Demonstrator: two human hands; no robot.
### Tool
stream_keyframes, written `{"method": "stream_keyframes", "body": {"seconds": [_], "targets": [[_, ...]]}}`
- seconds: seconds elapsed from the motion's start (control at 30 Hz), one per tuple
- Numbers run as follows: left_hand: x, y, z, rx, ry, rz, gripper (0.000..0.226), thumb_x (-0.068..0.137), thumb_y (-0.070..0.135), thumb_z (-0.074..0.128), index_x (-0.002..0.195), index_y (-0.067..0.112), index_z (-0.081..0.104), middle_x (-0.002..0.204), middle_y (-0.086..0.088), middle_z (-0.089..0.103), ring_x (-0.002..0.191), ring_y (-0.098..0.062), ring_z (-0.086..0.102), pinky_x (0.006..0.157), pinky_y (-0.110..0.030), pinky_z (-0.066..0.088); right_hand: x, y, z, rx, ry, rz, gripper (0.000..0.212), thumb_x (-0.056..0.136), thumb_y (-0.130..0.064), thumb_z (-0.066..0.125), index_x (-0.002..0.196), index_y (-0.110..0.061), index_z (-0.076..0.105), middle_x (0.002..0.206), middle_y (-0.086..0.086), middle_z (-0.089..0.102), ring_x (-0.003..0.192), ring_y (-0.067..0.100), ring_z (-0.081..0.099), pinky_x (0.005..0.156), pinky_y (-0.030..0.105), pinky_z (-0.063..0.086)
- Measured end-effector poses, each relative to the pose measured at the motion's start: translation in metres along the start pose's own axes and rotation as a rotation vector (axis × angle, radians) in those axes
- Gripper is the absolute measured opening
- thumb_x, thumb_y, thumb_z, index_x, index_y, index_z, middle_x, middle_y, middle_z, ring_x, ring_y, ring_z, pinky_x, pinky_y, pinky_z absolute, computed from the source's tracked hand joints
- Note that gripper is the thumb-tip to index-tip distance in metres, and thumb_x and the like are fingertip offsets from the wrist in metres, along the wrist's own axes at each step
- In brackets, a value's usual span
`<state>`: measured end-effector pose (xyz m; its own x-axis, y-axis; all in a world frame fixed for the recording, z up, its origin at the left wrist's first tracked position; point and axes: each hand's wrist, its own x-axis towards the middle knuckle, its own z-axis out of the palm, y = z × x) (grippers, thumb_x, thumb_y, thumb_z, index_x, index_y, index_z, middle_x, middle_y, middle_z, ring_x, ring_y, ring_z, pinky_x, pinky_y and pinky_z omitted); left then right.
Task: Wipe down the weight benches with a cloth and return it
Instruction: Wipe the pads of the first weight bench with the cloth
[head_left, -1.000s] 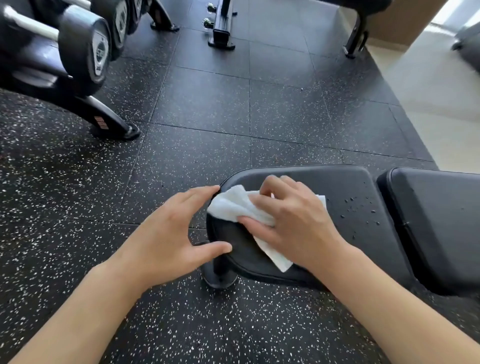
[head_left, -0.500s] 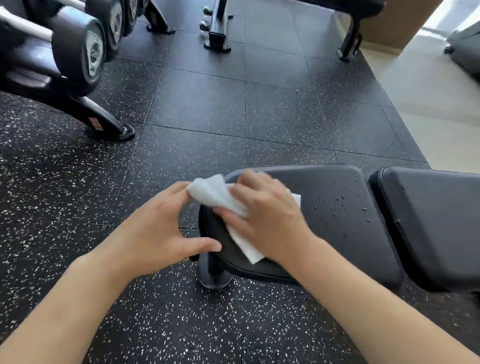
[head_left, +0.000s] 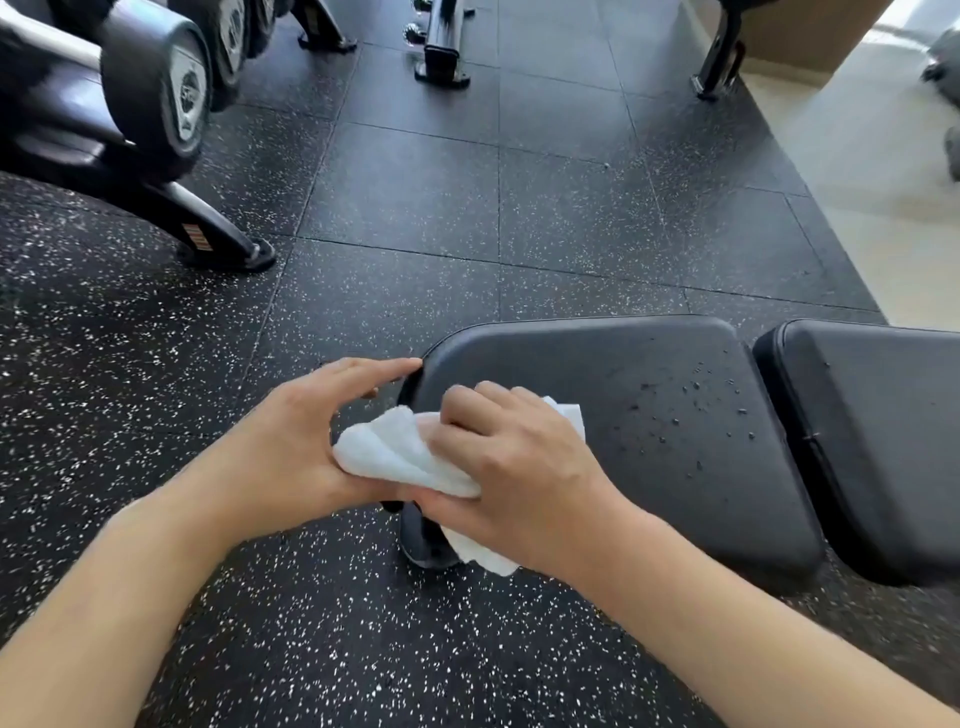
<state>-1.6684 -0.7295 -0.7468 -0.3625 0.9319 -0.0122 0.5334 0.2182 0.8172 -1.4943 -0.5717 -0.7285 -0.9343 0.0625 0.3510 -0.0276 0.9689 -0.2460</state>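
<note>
The black rubber tile floor with white speckles (head_left: 415, 208) fills most of the frame beneath you. At the lower right sits the black padded weight bench seat (head_left: 649, 441), its surface reaching from the centre toward the right, with a second black padded bench section (head_left: 883, 441) just beside it at the right edge. A scatter of small droplets (head_left: 691, 405) lies on the right part of the seat pad. In the upper left is the dark dumbbell rack (head_left: 130, 171) with round-ended dumbbells (head_left: 171, 98) on it. At the top centre stands a black metal equipment foot (head_left: 441, 62).

Your right hand (head_left: 519, 467) lies over the left end of the seat, its fingers curled round the white crumpled cloth (head_left: 400, 457) and holding it against the pad's edge. One corner of the cloth hangs below your palm, beside the bench's black support post (head_left: 421, 540). Your left hand (head_left: 291, 447) is just left of the pad, its fingers spread wide: the forefinger reaches the pad's upper left corner and the thumb lies under the cloth, touching it.
</note>
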Motion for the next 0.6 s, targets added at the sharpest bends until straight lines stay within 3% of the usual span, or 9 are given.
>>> {"method": "stream_keyframes", "body": {"seconds": [0.07,0.23,0.37,0.5,0.6], "targets": [[-0.001,-0.001,0.005,-0.014,0.007,0.002,0.108,0.054,0.068,0.094,0.149,0.051,0.046,0.136,0.028,0.058,0.124,0.000,0.060,0.104,-0.034,0.049,0.001,0.018,-0.008,0.000,0.011,0.029,0.034,0.087,-0.043,0.078,0.081,-0.011,0.069,0.086,0.005,0.059,0.076,0.025,0.053,0.065,0.039,0.044],[-0.002,0.006,0.007,0.055,0.038,0.009,0.105,0.057,0.075,0.085,0.151,0.048,0.045,0.142,0.032,0.052,0.131,0.005,0.053,0.103,-0.027,0.045,0.012,0.063,-0.031,-0.050,0.110,0.437,0.028,0.088,-0.038,0.078,0.084,-0.011,0.073,0.087,0.003,0.055,0.083,0.029,0.057,0.077,0.047,0.049],[-0.005,0.004,-0.002,0.022,0.128,-0.025,0.067,0.080,0.046,0.084,0.141,0.047,0.058,0.134,0.029,0.059,0.123,0.001,0.060,0.103,-0.042,0.053,-0.007,0.012,-0.016,0.011,0.077,0.219,0.030,0.083,-0.037,0.081,0.081,-0.010,0.069,0.086,0.003,0.057,0.077,0.025,0.053,0.069,0.044,0.047],[-0.001,0.008,0.005,0.022,0.147,-0.006,0.050,0.089,0.030,0.077,0.135,0.044,0.064,0.134,0.028,0.059,0.122,-0.002,0.060,0.103,-0.042,0.052,-0.031,-0.013,-0.008,-0.022,-0.009,-0.076,0.031,0.094,-0.044,0.068,0.095,-0.013,0.070,0.090,0.002,0.055,0.078,0.021,0.047,0.066,0.036,0.037],[0.005,0.018,0.018,0.018,0.143,0.021,0.043,0.095,0.031,0.071,0.136,0.041,0.065,0.139,0.024,0.055,0.131,0.000,0.054,0.110,-0.034,0.047,-0.026,0.012,-0.018,-0.002,-0.007,0.008,0.034,0.093,-0.042,0.072,0.094,-0.009,0.073,0.091,0.006,0.059,0.079,0.025,0.053,0.069,0.040,0.044]]}}
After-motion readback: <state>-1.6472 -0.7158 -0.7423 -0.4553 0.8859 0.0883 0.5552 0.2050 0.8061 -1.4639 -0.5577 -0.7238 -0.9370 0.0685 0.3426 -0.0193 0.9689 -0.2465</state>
